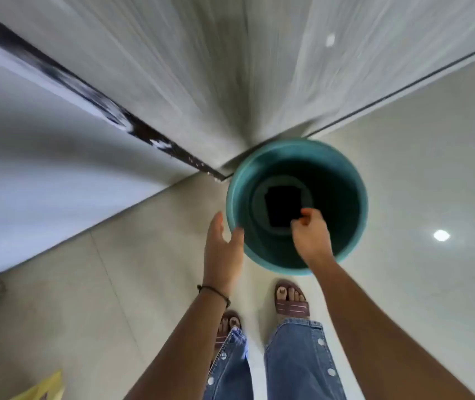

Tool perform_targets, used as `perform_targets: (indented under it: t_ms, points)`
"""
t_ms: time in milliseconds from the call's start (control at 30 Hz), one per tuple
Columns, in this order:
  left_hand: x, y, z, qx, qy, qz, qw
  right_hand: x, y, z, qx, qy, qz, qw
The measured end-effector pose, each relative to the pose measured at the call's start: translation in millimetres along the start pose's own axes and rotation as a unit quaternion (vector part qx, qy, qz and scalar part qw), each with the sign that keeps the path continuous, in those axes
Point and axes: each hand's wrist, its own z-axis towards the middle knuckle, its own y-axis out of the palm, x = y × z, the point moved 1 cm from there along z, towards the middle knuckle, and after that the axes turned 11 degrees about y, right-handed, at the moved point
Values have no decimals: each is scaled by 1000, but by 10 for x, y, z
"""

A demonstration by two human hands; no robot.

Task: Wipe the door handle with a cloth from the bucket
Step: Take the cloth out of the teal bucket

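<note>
Cloth (283,206) (dark) just beyond right hand (311,238).

The door (230,67) is smeared by motion blur and runs off the top edge, so no handle can be made out on it. Down in the bucket (357,180) the cloth (281,203) is only a dark patch, its near corner hidden behind the right hand (311,235), whose grip cannot be judged.

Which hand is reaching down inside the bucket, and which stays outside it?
The right hand reaches inside the teal bucket, fingertips near the dark cloth at the bottom. The left hand, its wrist wearing a black band, is open by the outer rim.
</note>
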Motion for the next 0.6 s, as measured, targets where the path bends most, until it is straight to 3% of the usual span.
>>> perform_targets:
  t_ms: [100,200,300,500,600]
  points:
    - [-136,165,302,21,94,23,995,-46,192,631,-10,39,-16,999]
    - [-352,296,546,50,130,40,989,-15,427,1287,-14,122,-53,991]
    - [-462,332,598,74,162,35,983,44,583,1641,-29,109,-95,989]
    - [-425,326,618,83,172,18,981,-29,634,1613,-22,110,34,993]
    - [-333,276,547,42,124,13,991,-141,458,1138,-1,79,46,996]
